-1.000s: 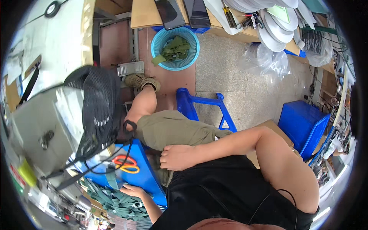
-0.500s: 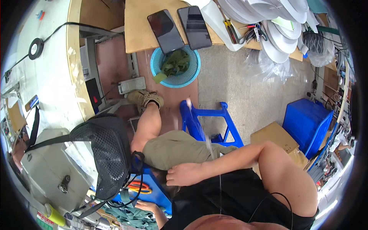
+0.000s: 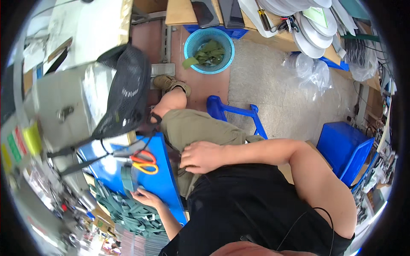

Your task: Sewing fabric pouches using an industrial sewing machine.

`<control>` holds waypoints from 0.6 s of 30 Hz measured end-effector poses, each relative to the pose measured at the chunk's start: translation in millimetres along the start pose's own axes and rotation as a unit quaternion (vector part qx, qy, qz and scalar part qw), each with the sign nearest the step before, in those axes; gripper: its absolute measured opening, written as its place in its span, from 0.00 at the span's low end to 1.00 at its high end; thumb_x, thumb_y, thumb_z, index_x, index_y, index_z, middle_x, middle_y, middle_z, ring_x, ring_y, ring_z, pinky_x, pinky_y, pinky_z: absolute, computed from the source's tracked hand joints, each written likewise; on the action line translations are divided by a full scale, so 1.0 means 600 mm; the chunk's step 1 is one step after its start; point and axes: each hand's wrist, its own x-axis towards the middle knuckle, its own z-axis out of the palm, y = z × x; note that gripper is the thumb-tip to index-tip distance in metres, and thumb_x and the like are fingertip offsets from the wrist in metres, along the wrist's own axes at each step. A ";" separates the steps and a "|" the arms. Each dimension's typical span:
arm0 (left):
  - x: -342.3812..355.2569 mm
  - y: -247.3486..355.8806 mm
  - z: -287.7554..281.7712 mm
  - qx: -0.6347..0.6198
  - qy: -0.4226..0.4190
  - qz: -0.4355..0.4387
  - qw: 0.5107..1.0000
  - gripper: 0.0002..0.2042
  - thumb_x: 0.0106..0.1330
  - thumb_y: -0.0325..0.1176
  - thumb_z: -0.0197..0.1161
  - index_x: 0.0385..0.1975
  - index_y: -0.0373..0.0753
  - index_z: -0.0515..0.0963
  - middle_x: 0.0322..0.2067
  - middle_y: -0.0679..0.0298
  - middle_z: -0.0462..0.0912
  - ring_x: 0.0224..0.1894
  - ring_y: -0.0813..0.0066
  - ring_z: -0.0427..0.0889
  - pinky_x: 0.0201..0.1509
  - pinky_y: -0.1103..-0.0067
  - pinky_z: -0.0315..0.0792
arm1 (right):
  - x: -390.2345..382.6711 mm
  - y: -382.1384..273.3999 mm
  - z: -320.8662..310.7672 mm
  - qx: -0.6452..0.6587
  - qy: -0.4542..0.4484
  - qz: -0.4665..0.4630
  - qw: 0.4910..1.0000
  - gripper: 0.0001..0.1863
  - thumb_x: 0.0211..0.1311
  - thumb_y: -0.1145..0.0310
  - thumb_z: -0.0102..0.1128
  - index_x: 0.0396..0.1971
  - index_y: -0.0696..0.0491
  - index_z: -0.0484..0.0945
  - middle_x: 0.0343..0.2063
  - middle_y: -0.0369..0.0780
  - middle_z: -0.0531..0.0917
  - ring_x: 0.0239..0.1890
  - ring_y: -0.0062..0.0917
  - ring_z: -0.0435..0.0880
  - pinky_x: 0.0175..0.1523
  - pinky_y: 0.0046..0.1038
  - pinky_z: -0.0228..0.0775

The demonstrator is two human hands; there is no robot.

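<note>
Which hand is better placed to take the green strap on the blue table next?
Left, probably: the left hand is right by the strap, contact unclear; the right hand is over the shorts, farther off.

"What is worn on the upper body?"

"A black top (image 3: 256,205) is worn; its neckline is shown near the lower edge, and the right arm (image 3: 273,153) is left uncovered up to the shoulder."

"Is anything laid over it?"

"A thin black cable (image 3: 328,216) is looped at the right shoulder, against the cloth."

"How are the legs clothed?"

"By loose, creased olive-green shorts (image 3: 192,127), ended near the knee. One brownish tan shoe (image 3: 168,83) is shown."

"And the left hand (image 3: 146,198) and right hand (image 3: 201,157)?"

"Both are seen bare, the wrists uncovered too."
</note>
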 end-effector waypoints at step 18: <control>-0.073 0.093 -0.149 -0.128 0.069 0.169 0.975 0.10 0.56 0.23 0.72 0.37 0.40 0.84 0.37 0.60 0.88 0.36 0.62 0.86 0.37 0.70 0.79 | 0.177 -0.185 0.069 -0.187 -0.079 -0.139 0.969 0.27 0.54 0.73 0.72 0.57 0.54 0.79 0.51 0.44 0.83 0.59 0.41 0.79 0.62 0.41 0.72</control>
